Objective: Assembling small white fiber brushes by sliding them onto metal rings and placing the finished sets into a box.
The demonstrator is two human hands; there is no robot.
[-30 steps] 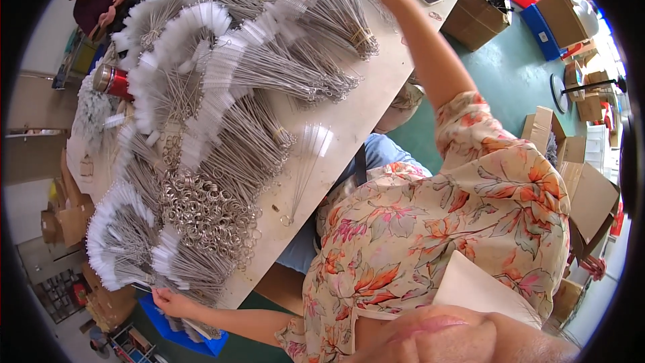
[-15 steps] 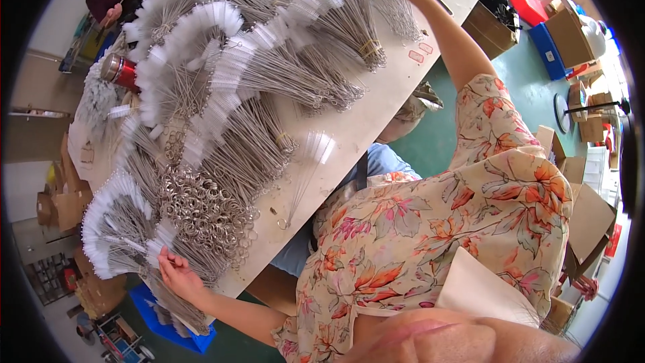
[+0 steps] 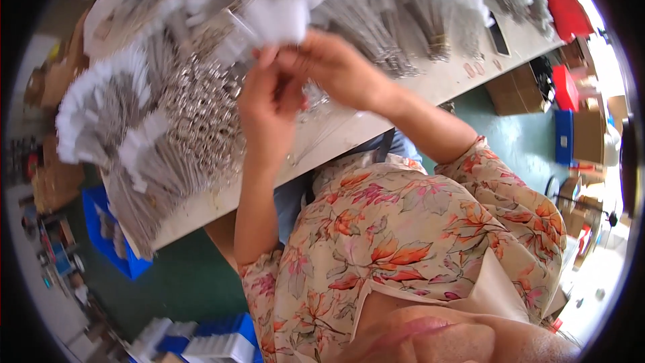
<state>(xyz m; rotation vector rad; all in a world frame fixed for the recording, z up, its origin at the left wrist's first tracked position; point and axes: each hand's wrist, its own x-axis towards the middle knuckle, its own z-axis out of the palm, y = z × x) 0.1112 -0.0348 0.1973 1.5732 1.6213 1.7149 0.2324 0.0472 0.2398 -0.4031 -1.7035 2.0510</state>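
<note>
My left hand (image 3: 267, 104) and my right hand (image 3: 339, 70) are raised together over the table's near part. Between them they grip a bunch of white-bristled wire brushes (image 3: 277, 19), bristle heads upward and blurred by motion. The fingers of both hands are closed round its lower part, which they mostly hide. Behind and to the left of my left hand lies a heap of small metal rings (image 3: 201, 114). A fan of the same brushes (image 3: 101, 97) rests at the table's left end, with a smaller bunch (image 3: 144, 141) beside it.
More brush bundles (image 3: 430, 13) line the far side of the table (image 3: 208, 214). A dark phone-like slab (image 3: 498, 37) lies at the right. A blue bin (image 3: 111, 242) stands below the left end, a cardboard box (image 3: 517, 87) beyond the right edge.
My hands were far apart, the left at the brushes at the left end, the right at the far right. Both have come together in the middle, holding a bunch of brushes. The view has shifted.
</note>
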